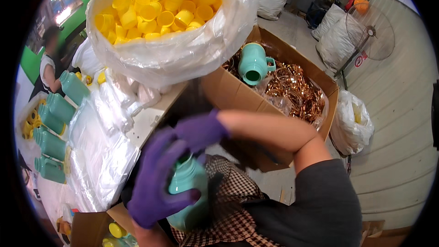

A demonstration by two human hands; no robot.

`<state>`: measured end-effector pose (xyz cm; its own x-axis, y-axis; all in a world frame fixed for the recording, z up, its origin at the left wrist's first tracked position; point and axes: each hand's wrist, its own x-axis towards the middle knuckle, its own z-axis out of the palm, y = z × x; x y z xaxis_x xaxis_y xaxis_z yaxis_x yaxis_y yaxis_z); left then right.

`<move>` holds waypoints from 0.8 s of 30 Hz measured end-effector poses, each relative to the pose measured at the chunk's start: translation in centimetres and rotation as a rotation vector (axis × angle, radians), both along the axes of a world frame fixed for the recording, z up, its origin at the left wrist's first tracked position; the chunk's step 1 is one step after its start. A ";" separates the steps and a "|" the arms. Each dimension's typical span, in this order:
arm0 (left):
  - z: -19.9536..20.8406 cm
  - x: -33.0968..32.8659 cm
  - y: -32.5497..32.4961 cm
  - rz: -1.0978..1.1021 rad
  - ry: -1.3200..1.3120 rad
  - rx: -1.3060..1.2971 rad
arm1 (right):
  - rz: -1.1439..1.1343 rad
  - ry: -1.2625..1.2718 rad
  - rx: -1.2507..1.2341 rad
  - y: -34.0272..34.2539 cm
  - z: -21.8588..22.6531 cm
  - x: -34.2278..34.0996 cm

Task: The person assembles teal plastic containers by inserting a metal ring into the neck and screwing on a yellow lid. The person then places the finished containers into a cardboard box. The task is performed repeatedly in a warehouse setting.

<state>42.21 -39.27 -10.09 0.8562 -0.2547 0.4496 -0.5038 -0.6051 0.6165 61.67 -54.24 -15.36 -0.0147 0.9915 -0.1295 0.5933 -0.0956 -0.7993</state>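
Observation:
In front of my checked apron, a mint-green plastic jug body (185,178) stands upright, its open neck toward the top. My left hand (157,180), in a purple glove, is wrapped round its side with the thumb across the front. My right hand (201,130), gloved the same way, is bent over at the jug's neck; its fingers are blurred and partly hidden behind the left hand. Whether it holds something there cannot be made out. Ahead of my right forearm, another green jug with a handle (254,64) lies on shiny copper-coloured rings (297,91) in a cardboard box (238,93).
A big clear plastic bag (183,61) of yellow cups (148,13) stands ahead. Several green jugs (50,144) line the left table beside stacked plastic bags (98,155). A carton (89,228) sits lower left. A fan (370,32) and white sacks (338,36) stand right; a person (48,64) is far left.

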 end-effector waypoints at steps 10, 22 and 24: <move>-12.5 -6.9 15.5 0.641 0.164 -0.504 | -1.341 -0.977 -0.121 -28.8 0.1 14.1; -12.7 -6.3 10.3 0.814 0.174 -0.538 | -1.511 -0.618 -0.384 -34.3 -10.7 20.8; -13.2 -7.0 10.7 0.647 0.186 -0.676 | -1.528 -0.399 -0.267 -34.2 -12.0 20.3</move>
